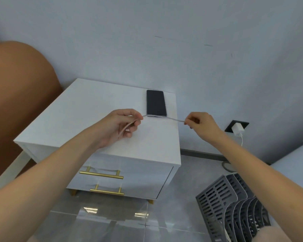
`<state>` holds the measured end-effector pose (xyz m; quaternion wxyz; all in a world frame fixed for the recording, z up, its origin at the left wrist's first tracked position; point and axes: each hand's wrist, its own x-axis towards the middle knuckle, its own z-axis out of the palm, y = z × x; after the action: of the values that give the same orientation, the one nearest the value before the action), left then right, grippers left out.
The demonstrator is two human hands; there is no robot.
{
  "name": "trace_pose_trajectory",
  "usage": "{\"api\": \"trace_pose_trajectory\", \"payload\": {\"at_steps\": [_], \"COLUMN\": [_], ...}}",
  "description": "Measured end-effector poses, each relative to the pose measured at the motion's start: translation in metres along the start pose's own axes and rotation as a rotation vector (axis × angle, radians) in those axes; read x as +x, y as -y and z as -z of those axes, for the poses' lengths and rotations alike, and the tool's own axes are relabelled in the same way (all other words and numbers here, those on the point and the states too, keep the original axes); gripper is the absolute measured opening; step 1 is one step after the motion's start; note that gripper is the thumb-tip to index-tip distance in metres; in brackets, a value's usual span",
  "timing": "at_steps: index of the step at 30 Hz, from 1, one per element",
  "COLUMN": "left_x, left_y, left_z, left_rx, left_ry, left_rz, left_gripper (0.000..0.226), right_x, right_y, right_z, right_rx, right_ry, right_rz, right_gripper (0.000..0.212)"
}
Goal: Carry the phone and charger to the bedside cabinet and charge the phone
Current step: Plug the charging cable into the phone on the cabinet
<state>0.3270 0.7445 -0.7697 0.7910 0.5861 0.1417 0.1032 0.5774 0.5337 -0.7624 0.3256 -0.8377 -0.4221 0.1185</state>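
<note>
A black phone (156,103) lies flat, screen dark, at the back right of the white bedside cabinet (87,116). A white charging cable (164,117) stretches between my hands just in front of the phone. My left hand (124,126) is closed around the cable's bunched length. My right hand (199,124) pinches the cable's end beyond the cabinet's right edge. A white charger plug (237,129) sits in a dark wall socket (243,124) low on the wall to the right, with its cord hanging down.
The cabinet has two drawers with gold handles (101,174). A brown headboard (16,95) stands at the left. A grey slotted file rack (234,206) rests on the tiled floor at the lower right. The wall rises right behind the cabinet.
</note>
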Motion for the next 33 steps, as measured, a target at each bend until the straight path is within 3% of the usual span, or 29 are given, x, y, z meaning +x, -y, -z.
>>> {"api": "trace_pose_trajectory", "payload": {"at_steps": [4, 13, 17, 22, 26, 33], "left_x": [-0.002, 0.012, 0.019, 0.026, 0.027, 0.024], "left_y": [0.006, 0.002, 0.003, 0.01, 0.01, 0.008], "left_z": [0.001, -0.024, -0.042, -0.057, -0.067, -0.063], "left_rx": [0.061, 0.277, 0.46, 0.558, 0.567, 0.698], "left_ry": [0.074, -0.077, -0.17, -0.176, -0.135, -0.044], "left_rz": [-0.076, -0.232, -0.267, -0.281, -0.261, -0.238], "left_gripper": [0.031, 0.026, 0.026, 0.023, 0.022, 0.018], "right_x": [-0.007, -0.022, -0.024, -0.023, -0.02, -0.019], "right_y": [-0.025, -0.039, 0.009, 0.092, 0.115, 0.099], "right_z": [-0.003, 0.007, 0.005, -0.014, -0.028, -0.038], "right_rx": [-0.039, -0.074, 0.101, 0.423, 0.676, 0.796], "right_ry": [-0.004, 0.041, -0.07, -0.027, -0.082, -0.177], "right_rz": [-0.07, -0.125, 0.049, 0.305, 0.213, -0.013], "right_gripper": [0.022, 0.017, 0.016, 0.03, 0.024, 0.037]}}
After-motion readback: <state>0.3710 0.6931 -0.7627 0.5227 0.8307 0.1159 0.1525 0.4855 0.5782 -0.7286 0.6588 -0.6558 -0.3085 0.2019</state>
